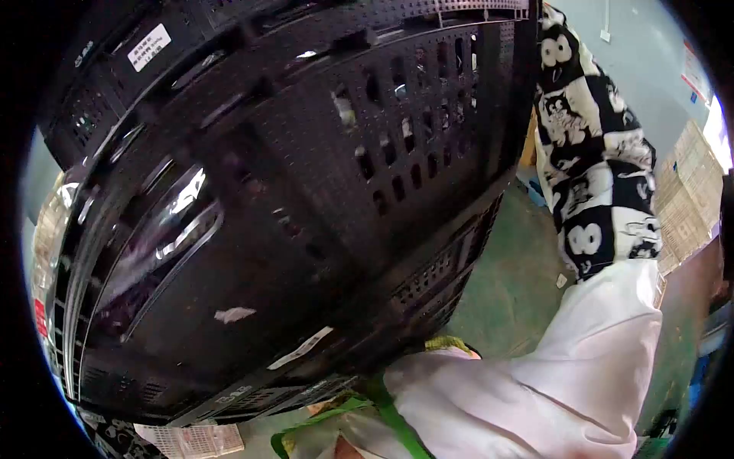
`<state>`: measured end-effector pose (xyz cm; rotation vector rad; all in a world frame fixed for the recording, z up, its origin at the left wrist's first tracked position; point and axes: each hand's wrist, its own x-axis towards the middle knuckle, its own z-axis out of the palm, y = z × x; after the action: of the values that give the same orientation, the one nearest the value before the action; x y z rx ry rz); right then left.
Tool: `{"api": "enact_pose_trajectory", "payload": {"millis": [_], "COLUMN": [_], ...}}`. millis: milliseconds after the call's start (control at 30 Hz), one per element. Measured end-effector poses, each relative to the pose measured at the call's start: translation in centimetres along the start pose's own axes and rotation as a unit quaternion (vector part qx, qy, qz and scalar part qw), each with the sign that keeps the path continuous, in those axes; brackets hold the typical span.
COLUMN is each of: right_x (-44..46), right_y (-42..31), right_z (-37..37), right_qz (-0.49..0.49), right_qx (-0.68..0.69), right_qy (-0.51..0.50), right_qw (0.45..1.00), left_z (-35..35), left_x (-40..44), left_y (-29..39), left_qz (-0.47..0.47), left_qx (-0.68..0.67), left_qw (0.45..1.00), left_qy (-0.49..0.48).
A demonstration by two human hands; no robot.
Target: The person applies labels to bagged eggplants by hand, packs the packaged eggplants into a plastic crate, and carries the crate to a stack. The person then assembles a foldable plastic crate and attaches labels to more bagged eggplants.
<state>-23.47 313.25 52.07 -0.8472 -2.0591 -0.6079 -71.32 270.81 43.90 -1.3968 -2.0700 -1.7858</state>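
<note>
A large black plastic crate [267,229] with slotted sides fills most of the view, tilted and very close to the camera. Along my right side, a black-and-white patterned sleeve [596,153] runs up to the crate's right edge. My right hand is out of sight beyond that edge. A bit of similar patterned sleeve [118,437] shows at the bottom left, under the crate, and my left hand cannot be seen either. On the crate's surface are a pale torn scrap [235,314] and a white strip [300,348].
Another black crate part with a white printed label [149,47] shows at the top left. Flattened cardboard [688,199] leans at the right by a pale wall [642,46]. Green floor [501,298] lies below. White clothing [527,390] and a green strap [397,421] are at the bottom.
</note>
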Motion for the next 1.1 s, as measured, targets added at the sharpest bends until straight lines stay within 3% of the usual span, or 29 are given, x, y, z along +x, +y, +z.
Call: {"api": "enact_pose_trajectory", "payload": {"millis": [100,200,300,433,633,700,767,800,833,933,1033,1067,1100], "right_x": [-0.8,-2.0,-3.4,-2.4,0.6,-5.8,-6.8,-6.5,-6.1,-5.2,-5.2,-4.6,-6.0], "right_y": [-0.4,-0.6,-0.4,-2.9,-5.9,-6.8,-3.9,0.3,0.8,0.3,-7.0,-8.6,-3.5], "right_z": [2.5,3.5,6.5,11.3,12.0,7.8,11.3,14.1,14.2,13.4,8.0,7.4,10.2], "right_qz": [0.128,0.161,0.196,0.253,0.410,0.279,0.216,0.215,0.215,0.256,0.344,0.381,0.231], "right_qx": [0.232,0.262,0.355,0.534,0.657,0.558,0.496,0.536,0.550,0.582,0.557,0.533,0.461], "right_qy": [0.084,0.160,0.169,0.126,0.095,0.129,0.140,0.099,0.092,0.078,0.112,0.145,0.125], "right_qw": [0.961,0.938,0.898,0.797,0.625,0.771,0.829,0.811,0.802,0.768,0.748,0.741,0.847], "left_z": [2.5,2.4,1.4,-0.4,1.7,1.2,2.0,1.0,0.5,-0.2,-0.1,-1.5,-1.3], "left_x": [0.9,0.0,-2.2,-7.8,-6.8,-12.3,-11.9,-11.8,-11.0,-9.4,-9.4,-9.9,-9.9], "left_y": [0.1,0.6,1.5,4.5,5.1,4.4,3.2,3.2,2.8,3.0,3.6,3.9,4.1], "left_qz": [0.014,0.026,0.033,0.079,0.084,0.106,0.075,0.065,0.069,0.195,0.202,0.145,0.177], "left_qx": [-0.008,-0.006,0.028,0.085,0.072,0.041,0.019,0.133,0.133,0.129,0.039,0.094,0.068], "left_qw": [1.000,1.000,0.999,0.990,0.982,0.976,0.973,0.968,0.969,0.959,0.963,0.972,0.963], "left_qy": [-0.004,0.005,0.027,0.086,0.150,0.183,0.216,0.203,0.197,0.160,0.175,0.156,0.190]}}
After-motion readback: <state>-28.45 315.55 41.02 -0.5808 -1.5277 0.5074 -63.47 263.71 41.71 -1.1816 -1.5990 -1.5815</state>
